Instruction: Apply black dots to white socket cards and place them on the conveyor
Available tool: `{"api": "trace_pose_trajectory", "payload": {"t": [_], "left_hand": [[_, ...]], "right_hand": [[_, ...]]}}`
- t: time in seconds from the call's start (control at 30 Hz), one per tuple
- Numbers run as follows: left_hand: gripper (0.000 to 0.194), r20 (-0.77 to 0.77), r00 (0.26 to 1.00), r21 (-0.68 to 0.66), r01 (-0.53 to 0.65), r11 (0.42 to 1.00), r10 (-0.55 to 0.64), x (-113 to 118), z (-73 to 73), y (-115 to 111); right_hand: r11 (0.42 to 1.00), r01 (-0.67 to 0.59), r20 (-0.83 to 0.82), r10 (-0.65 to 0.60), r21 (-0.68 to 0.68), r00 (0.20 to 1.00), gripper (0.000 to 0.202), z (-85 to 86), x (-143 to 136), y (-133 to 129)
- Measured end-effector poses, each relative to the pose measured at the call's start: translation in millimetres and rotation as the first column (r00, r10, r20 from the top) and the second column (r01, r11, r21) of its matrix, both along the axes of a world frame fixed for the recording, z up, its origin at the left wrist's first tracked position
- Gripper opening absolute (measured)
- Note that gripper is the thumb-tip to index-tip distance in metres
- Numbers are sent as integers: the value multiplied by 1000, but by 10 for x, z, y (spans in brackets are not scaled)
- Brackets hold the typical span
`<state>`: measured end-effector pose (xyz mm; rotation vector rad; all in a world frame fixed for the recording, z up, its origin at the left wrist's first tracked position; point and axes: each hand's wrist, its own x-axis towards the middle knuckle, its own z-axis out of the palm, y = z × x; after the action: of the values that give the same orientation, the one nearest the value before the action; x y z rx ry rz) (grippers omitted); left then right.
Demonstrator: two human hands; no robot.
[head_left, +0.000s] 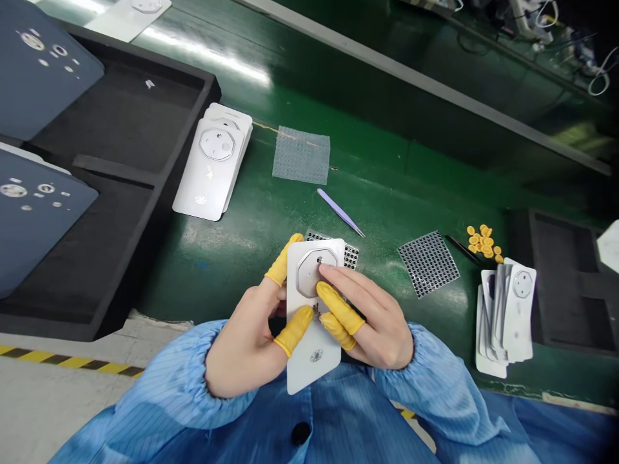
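A white phone-shaped panel [309, 335] with an octagonal ring near its top is held upright in front of my body. My left hand [256, 328] grips its left edge, with yellow finger covers on thumb and finger. On the panel's face, just at the octagon, rest the fingertips of my right hand [370, 312], two of them in yellow covers; whether they pinch something small is hidden. Behind the panel a sheet of black dots [352, 256] is partly covered. Purple tweezers [340, 212] lie beyond it on the green table [242, 251].
Stacked white panels lie at left [207, 174] and right [517, 316]. Black trays stand at left [130, 258] and right [565, 258]. A dotted sheet [428, 264], dark tweezers [463, 250], yellow finger covers [486, 243] and a translucent textured sheet [302, 156] are on the table.
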<state>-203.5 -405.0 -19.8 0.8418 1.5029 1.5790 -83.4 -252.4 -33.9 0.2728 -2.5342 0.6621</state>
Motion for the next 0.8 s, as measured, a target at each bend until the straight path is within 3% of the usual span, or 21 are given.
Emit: {"api": "trace_pose_trajectory", "payload": {"t": [0.27,0.37,0.47,0.53,0.63,0.73,0.8], "left_hand": [[71,19,996,-43,-88,995,89,60,-43,0],[65,115,989,-74,-87,993,95,34,-65,41],[52,280,952,-67,-113,991,127,16,-96,121],[46,327,922,-111,-181,977,208,12,-136,163],[44,213,867,-247,-399,883,451,-37,-248,128],[53,-70,757,-364,-626,690,650,-194,-396,-46],[71,-219,703,-338,-705,623,676,-332,-482,-182]], "right_hand": [[997,-57,58,60,-50,997,39,-19,-19,-58],[985,33,3,-33,-169,999,36,-52,-44,-19],[870,272,7,-295,-410,955,43,-165,-50,-64],[773,344,73,-362,-533,929,50,-264,-46,-135],[749,314,133,-293,-584,947,55,-407,-35,-183],[847,319,149,-282,-425,948,53,-569,-23,-106],[908,314,125,-290,-278,949,41,-694,-16,-36]]}}
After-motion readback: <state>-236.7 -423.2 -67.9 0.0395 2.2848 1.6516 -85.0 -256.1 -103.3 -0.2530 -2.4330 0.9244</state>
